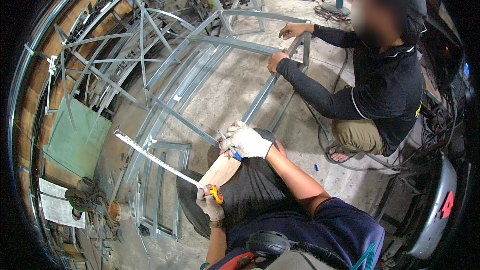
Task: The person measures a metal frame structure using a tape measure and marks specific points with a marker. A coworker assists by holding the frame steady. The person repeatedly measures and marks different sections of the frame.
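Observation:
My left hand (210, 205), in a pale work glove, is closed around a yellow tape measure (216, 194). Its white blade (159, 161) sticks out toward the far left, its tip in the air near the metal frames. In my gloved right hand (247, 141) is a blue marker (235, 154), gripped between the fingers. A flat piece of light wood (220, 171) rests on my dark-trousered thigh, its far end under my right hand. The tape's case is beside the near end of the wood.
A welded steel frame (204, 134) stands ahead of me. At the right a squatting co-worker (387, 80) has both hands on it. A blue cap (316, 168) lies on the concrete floor. Cables (370, 162) run near the co-worker's feet. A green sheet (77, 137) is at the left.

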A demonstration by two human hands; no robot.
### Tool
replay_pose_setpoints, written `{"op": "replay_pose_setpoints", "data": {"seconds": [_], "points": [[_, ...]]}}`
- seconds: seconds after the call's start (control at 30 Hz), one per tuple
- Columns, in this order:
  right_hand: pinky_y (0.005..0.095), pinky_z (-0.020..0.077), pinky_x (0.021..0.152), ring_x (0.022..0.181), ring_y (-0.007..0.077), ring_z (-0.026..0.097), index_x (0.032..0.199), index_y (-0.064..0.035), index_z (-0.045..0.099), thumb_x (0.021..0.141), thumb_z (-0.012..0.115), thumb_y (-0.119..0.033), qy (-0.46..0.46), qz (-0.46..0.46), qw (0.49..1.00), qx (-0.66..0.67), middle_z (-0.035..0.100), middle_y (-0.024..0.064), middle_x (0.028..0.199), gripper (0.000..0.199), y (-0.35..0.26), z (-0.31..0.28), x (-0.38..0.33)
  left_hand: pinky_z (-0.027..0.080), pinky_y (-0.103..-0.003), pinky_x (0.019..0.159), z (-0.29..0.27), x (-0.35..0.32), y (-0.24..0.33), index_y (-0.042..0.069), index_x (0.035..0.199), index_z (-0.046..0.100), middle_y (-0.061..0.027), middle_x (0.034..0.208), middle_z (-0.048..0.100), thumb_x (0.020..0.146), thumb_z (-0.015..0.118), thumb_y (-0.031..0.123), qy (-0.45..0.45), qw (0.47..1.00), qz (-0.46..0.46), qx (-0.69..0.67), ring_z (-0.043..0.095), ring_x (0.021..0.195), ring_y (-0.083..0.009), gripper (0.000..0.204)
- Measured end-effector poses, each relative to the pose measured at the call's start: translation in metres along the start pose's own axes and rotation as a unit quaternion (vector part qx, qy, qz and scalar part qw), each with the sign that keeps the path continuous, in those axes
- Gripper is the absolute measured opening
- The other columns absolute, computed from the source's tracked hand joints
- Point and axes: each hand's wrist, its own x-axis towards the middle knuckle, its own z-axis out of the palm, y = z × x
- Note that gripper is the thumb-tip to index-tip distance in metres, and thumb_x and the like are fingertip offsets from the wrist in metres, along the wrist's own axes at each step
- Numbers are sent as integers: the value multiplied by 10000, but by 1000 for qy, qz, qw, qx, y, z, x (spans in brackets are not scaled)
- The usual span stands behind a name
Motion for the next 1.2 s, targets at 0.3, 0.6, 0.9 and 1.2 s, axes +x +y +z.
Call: {"op": "replay_pose_setpoints", "data": {"seconds": [0.3, 0.6, 0.9, 1.2], "points": [[393, 387, 834, 922, 223, 634, 863, -274, 726, 782, 758, -468, -10, 3, 1000, 11, 653, -2, 822, 213, -2, -6, 1, 551, -330, 696, -6, 0, -1, -8, 960, 641, -84, 850, 661, 1033, 612, 340, -24, 1000, -10, -6, 690, 749, -215, 356], [400, 383, 849, 943, 227, 634, 882, -280, 733, 778, 760, -471, -13, -5, 1000, 25, 668, 4, 845, 219, 4, 1, 0, 546, -333, 705, -5, 0, -1, -12, 955, 650, -100, 823, 673, 1032, 610, 359, -22, 1000, 0, 10, 690, 755, -213, 381], [416, 363, 908, 977, 220, 618, 907, -279, 773, 790, 776, -427, -56, 40, 997, 30, 710, 10, 915, 189, -5, -11, 2, 482, -280, 583, -1, -2, 3, 7, 982, 647, -110, 803, 695, 1005, 617, 410, -7, 1000, -18, 12, 599, 632, -125, 405], [438, 383, 923, 1058, 273, 651, 981, -272, 807, 807, 761, -420, -200, 84, 976, -20, 756, 49, 1092, 233, -6, -28, 14, 558, -301, 695, -12, -5, -14, -43, 1111, 644, -76, 958, 661, 1064, 565, 309, -3, 995, -90, 43, 693, 808, -170, 364]]}}
